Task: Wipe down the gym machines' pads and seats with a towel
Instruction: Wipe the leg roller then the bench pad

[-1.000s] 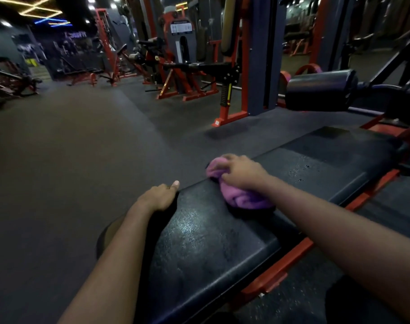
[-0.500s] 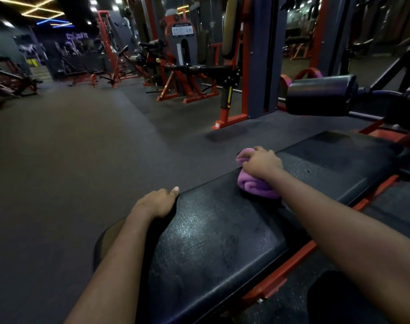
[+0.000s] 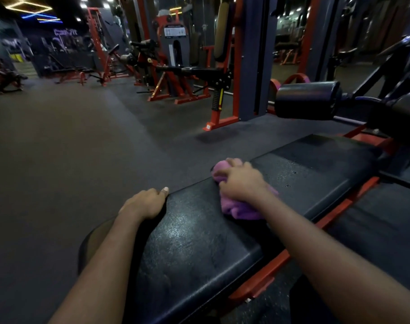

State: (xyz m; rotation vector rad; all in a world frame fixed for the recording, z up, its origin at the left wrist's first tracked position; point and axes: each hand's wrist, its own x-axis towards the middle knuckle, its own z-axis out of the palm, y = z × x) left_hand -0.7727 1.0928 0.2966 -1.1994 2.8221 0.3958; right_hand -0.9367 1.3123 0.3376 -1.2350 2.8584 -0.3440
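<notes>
A long black padded bench [image 3: 199, 249] on a red frame runs from the lower middle toward the right. My right hand [image 3: 242, 183] grips a bunched purple towel [image 3: 240, 208] and presses it on the pad near its left edge. My left hand [image 3: 143, 203] holds the pad's left edge, with its fingers curled over the side and the thumb on top. A black roller pad [image 3: 308, 100] sits at the bench's far end.
Dark rubber floor [image 3: 71, 160] spreads out to the left. Red and grey weight machines [image 3: 176, 66] stand at the back. A tall grey column [image 3: 253, 57] with a red foot rises behind the bench. A second black pad [image 3: 381, 220] lies to the right.
My right hand slid the towel away along the pad, then drew it back toward me. My left hand stayed on the pad's edge.
</notes>
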